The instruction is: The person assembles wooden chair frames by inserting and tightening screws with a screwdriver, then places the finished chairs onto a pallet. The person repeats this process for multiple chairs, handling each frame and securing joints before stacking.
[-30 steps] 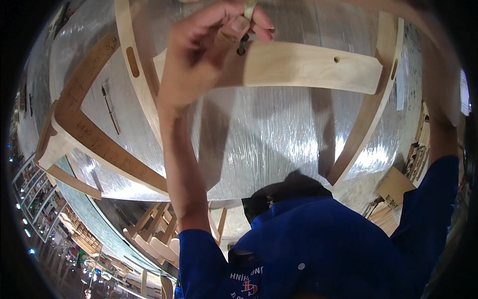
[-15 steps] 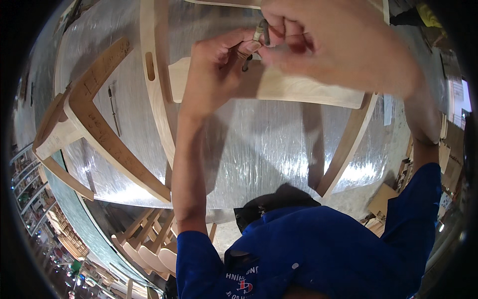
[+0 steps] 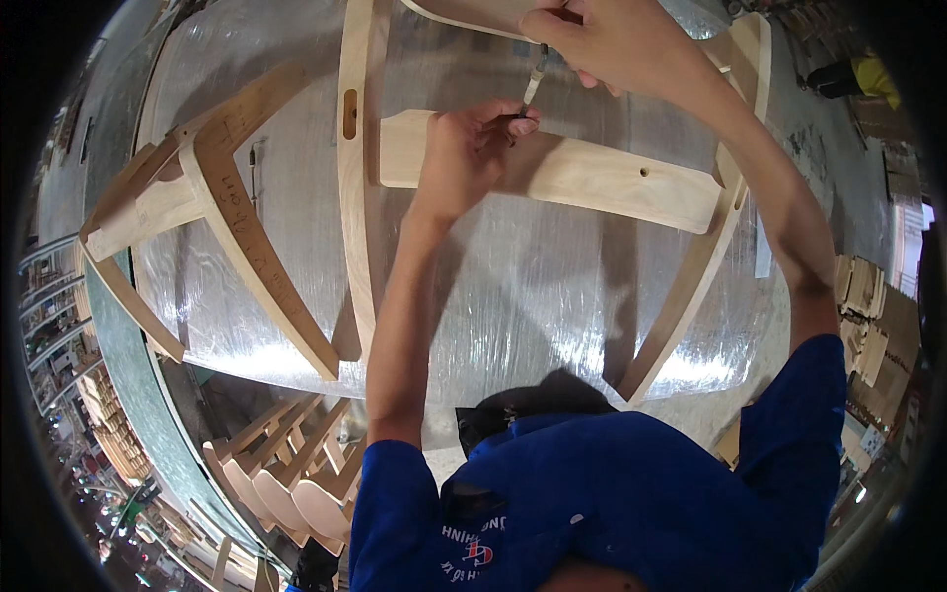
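A slim dark metal tool (image 3: 534, 89), wrapped in pale tape along its middle, slants between my two hands; it looks like a hex key. My right hand (image 3: 631, 44) is closed around its upper end. My left hand (image 3: 462, 158) pinches the lower tip, just over the pale wooden rail (image 3: 612, 183). Whether a screw or bolt sits in those fingers is hidden. The rail spans between a curved wooden leg (image 3: 357, 217) with an oblong slot and another leg (image 3: 681, 306) on the right. A small round hole shows in the rail's right part.
An angled wooden frame (image 3: 237, 217) with pencil marks stands at left on the plastic-wrapped table (image 3: 493, 326). Beside it lies a thin metal tool (image 3: 254, 173). Several wooden parts (image 3: 286, 474) stand below the table's edge. Someone in yellow (image 3: 873, 79) is at far right.
My right hand has risen away from the left, and the tool now shows stretched between them. The view has shifted, so the frame sits farther right.
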`<state>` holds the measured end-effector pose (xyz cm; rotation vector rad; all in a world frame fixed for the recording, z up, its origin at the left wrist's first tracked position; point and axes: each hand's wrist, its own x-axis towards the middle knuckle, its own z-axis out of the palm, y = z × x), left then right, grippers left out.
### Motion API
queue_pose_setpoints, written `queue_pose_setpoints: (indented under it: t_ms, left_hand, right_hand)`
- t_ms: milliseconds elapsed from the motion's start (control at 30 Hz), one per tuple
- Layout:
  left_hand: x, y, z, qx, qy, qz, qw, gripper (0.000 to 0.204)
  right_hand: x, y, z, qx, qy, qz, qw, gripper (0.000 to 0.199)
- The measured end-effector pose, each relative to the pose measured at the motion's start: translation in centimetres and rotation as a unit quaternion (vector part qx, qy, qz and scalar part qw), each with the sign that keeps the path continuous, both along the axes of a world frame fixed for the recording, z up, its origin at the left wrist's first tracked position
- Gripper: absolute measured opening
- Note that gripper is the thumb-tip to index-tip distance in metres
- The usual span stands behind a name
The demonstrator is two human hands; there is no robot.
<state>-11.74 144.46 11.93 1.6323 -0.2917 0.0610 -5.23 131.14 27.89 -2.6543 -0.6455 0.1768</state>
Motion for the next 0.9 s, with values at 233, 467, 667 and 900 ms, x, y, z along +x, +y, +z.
queue_pose_setpoints:
  t_ms: [233,467,667,900]
  left_hand:
    - [1.6,0.4,3.2,-0.054,-0.018,-0.054,0.997,0.015]
    - [-7.9,2.4,2.6,0.02,-0.032,-0.029,0.999,0.037]
    - [-31.5,4.4,0.8,0.003,0.117,0.306,0.945,0.026]
    - [-63.9,10.7,-0.8,0.109,0.312,0.691,0.643,0.014]
  right_hand:
    - [0.3,-3.7,1.5,0.152,0.041,0.095,0.983,0.032]
    - [-6.2,-2.5,-2.4,0.198,0.074,0.102,0.972,0.034]
    - [-12.6,-3.4,-13.4,0.049,-0.002,0.044,0.998,0.032]
    - [-22.8,6.6,-9.0,-0.139,-0.09,0.052,0.985,0.024]
